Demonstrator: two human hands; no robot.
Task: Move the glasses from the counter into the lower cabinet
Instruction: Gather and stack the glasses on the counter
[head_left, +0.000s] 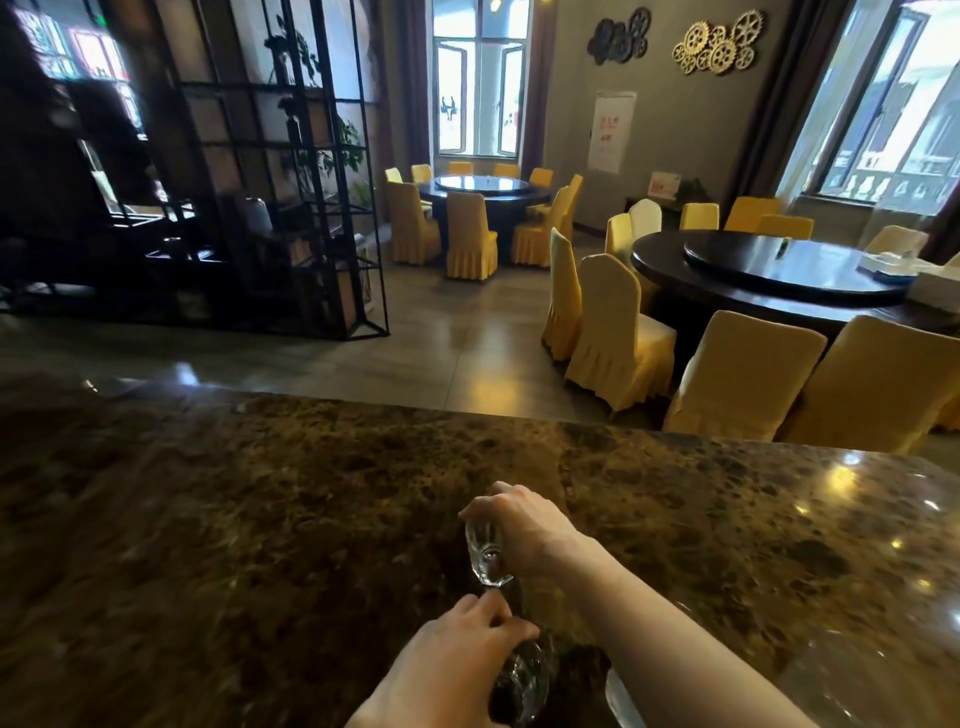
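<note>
Right hand fingers pinching small glass from above near surface near edge; left hand fingers closed round second glass, likely carrying both down together.

hands gripping glasses, marble counter

Counter: polished brown-and-black mottled stone, glossy, window glare at 3 o'clock end. Far edge runs 9 to 3 o'clock across view. Surface mostly bare. At 6 o'clock, small clear glass stands near front edge; whether base touches stone cannot tell. Just below it, second glass, blurred, tilted; contact with counter unclear. Pale object at 5 o'clock, cut off by frame.
</note>
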